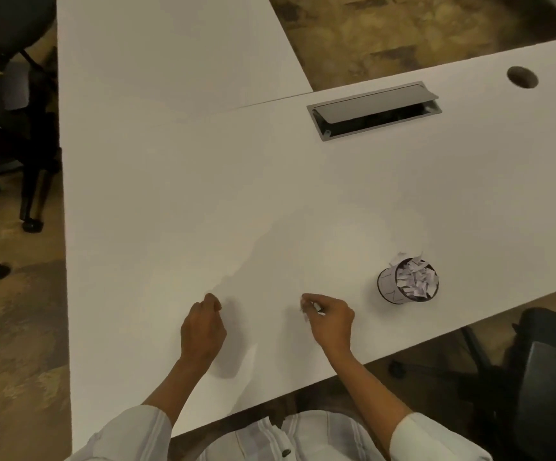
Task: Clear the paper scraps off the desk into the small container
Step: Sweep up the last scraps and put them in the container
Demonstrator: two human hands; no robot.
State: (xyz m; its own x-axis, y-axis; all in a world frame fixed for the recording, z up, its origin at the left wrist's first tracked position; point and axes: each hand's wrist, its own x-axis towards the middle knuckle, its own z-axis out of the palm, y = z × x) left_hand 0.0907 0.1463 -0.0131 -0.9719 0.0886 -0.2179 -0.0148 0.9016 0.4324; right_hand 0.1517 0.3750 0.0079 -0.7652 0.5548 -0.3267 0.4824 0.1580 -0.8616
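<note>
A small round container (390, 285) with a dark rim stands on the white desk (203, 194) at the right, near the front edge. It is heaped with white paper scraps (414, 277). My right hand (331, 319) rests on the desk to the left of the container, its fingertips pinched on small paper scraps (304, 307). My left hand (203, 327) lies further left with its fingers curled shut; I cannot see anything in it.
A grey cable hatch (373, 109) with its lid raised is set into the desk at the back, and a round cable hole (522, 76) lies to its right. Black office chairs stand at the left (7, 94) and at the lower right (549, 377).
</note>
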